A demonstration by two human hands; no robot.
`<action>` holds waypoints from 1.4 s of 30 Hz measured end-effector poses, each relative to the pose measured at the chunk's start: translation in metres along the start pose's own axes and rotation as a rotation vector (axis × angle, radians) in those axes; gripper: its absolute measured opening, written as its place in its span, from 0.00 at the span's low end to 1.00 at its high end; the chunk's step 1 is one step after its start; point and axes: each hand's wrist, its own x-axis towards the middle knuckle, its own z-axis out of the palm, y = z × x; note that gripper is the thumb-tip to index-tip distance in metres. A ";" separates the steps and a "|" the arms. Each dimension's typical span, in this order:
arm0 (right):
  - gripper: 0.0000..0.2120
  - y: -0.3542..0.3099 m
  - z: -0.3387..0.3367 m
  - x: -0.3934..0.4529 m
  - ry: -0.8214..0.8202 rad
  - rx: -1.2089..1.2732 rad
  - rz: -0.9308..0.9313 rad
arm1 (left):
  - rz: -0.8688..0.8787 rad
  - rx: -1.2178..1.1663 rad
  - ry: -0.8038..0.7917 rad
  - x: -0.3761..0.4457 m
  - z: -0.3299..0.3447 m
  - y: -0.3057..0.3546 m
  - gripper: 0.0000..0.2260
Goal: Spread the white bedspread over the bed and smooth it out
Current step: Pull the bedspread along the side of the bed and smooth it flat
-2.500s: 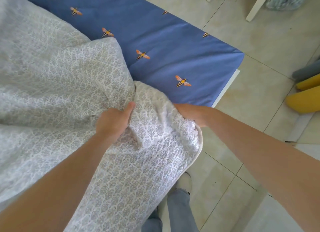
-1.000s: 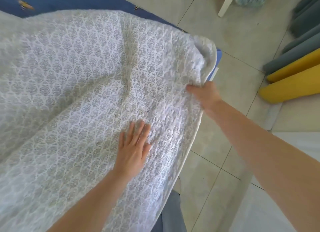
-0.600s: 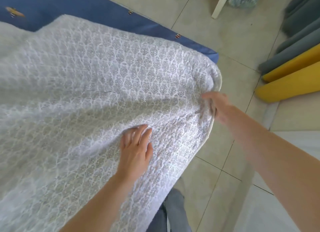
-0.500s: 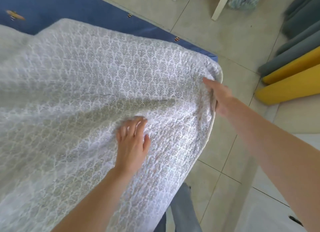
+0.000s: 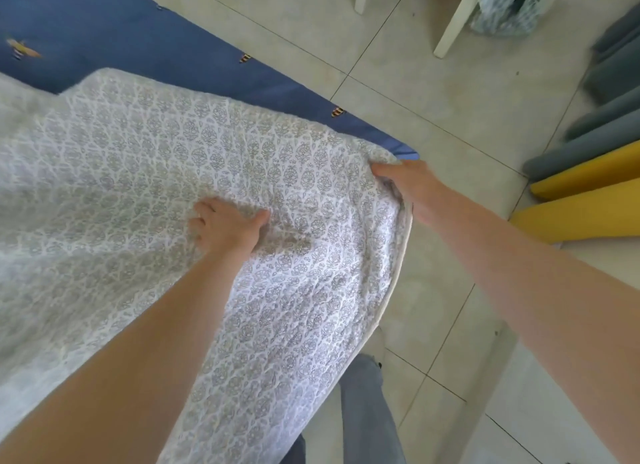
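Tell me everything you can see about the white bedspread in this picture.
The white bedspread is quilted fabric with a small grey leaf-like print and a pale piped edge. It lies over the blue bee-print sheet, which shows along the far side, and hangs down toward the tiled floor. The left hand bunches its wrinkled middle; the right hand grips its corner edge.

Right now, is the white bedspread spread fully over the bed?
Not fully. The bedspread reaches the near corner, but blue sheet shows beyond it, and creases bunch at the left hand.
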 end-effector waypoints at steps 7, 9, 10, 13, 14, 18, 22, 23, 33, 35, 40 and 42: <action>0.29 -0.014 0.008 0.016 -0.110 -0.185 0.016 | 0.174 0.061 0.282 0.019 0.013 -0.002 0.10; 0.28 -0.016 0.011 0.014 -0.129 -0.288 -0.041 | 0.149 -0.010 0.284 0.028 0.006 -0.002 0.06; 0.24 -0.020 0.012 0.013 -0.128 -0.301 -0.085 | 0.144 -0.064 0.306 0.032 -0.002 0.003 0.07; 0.08 -0.044 -0.002 0.018 0.112 -0.059 -0.285 | 0.140 -0.276 0.537 0.050 -0.046 0.028 0.06; 0.09 -0.050 -0.011 0.024 0.230 0.028 -0.319 | 0.140 -0.332 0.611 0.054 -0.058 0.034 0.05; 0.03 -0.049 -0.028 0.045 0.319 -0.042 -0.313 | 0.314 -0.383 0.515 0.054 -0.044 0.021 0.08; 0.11 -0.035 -0.033 0.061 0.198 -0.260 0.064 | 0.536 0.032 0.157 0.014 0.021 -0.005 0.24; 0.06 -0.037 -0.033 0.062 0.173 -0.305 0.087 | 0.557 0.073 0.128 0.002 0.030 -0.007 0.26; 0.15 -0.073 -0.037 0.048 0.154 -0.090 -0.590 | 0.457 0.016 0.121 -0.030 0.068 0.009 0.27; 0.11 -0.061 -0.054 0.055 0.206 -0.135 -0.541 | 0.435 0.074 0.101 -0.028 0.071 0.008 0.28; 0.21 -0.040 -0.078 0.082 0.087 -0.186 -0.047 | 0.381 0.116 0.096 -0.027 0.075 0.016 0.29; 0.17 -0.051 -0.073 0.083 0.005 -0.160 0.025 | 0.347 0.045 0.144 -0.032 0.068 0.030 0.29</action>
